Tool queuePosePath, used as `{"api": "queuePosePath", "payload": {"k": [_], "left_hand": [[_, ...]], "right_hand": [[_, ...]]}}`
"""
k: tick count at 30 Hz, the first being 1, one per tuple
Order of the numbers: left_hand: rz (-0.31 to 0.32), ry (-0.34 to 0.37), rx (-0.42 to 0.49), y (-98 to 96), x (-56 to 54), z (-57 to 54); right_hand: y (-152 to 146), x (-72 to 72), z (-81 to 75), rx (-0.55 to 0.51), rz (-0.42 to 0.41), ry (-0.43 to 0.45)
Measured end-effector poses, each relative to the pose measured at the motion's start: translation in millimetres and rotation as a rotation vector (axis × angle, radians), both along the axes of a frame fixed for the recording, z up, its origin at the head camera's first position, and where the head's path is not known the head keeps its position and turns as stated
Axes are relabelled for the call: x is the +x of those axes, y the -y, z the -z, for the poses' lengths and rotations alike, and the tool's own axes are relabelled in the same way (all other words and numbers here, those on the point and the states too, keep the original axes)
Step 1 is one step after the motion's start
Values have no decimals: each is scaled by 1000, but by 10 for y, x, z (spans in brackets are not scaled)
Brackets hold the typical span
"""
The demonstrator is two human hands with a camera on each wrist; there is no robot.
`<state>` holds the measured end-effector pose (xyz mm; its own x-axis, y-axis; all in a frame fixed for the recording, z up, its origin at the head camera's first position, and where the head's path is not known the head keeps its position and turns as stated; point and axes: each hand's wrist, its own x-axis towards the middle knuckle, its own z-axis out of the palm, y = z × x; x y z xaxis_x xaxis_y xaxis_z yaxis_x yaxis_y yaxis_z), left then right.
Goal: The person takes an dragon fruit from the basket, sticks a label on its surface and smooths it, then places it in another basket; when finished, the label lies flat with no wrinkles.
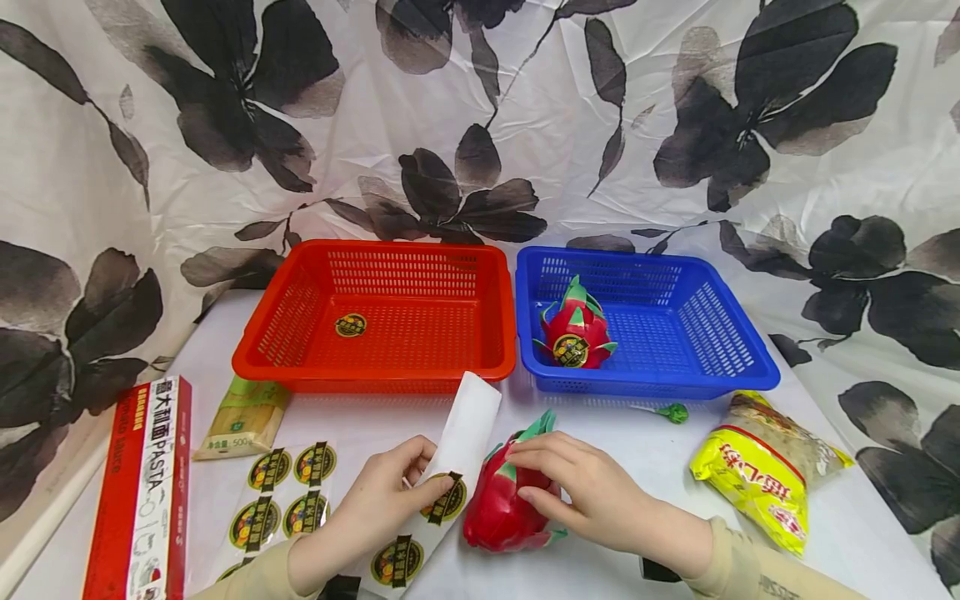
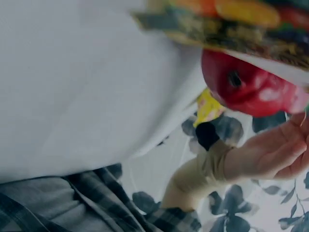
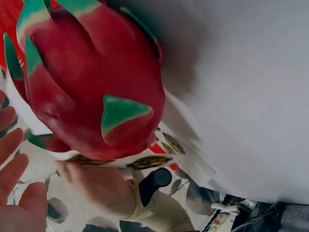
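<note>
My left hand [image 1: 382, 492] pinches a strip of round fruit stickers [image 1: 467, 421] on white backing paper, its thumb lying on one black-and-gold sticker. The strip's upper end is bare white and stands up toward the baskets. Right beside it lies a red dragon fruit [image 1: 495, 508] with green-tipped scales, on the white table. Over the fruit's right side reaches my right hand [image 1: 592, 487], fingers loosely bent and not closed round it. In the right wrist view, the right fingers [image 3: 12, 145] spread beside the dragon fruit [image 3: 91, 72], with a gap showing.
A red basket [image 1: 375, 385] holds one loose sticker. The blue basket [image 1: 645, 385] holds another dragon fruit [image 1: 576, 333] bearing a sticker. A pasta box [image 1: 138, 492], noodle pack [image 1: 247, 417] and sticker sheet [image 1: 281, 500] lie left; a yellow snack bag [image 1: 765, 475] and green sprig [image 1: 672, 412] lie right.
</note>
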<state>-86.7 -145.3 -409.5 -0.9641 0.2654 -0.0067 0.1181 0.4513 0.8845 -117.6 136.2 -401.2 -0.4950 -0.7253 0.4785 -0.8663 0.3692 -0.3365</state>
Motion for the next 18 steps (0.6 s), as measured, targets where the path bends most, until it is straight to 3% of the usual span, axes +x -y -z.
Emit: {"api": "queuePosePath", "payload": {"k": [6,18], "left_hand": [[-60,44,88,-63,-18,-137],[-32,45,154,-105,-2,-163]], "right_hand": [[129,-1,-44,7,-18,-79],[228,-21,-79,-25,-42,-180]]}}
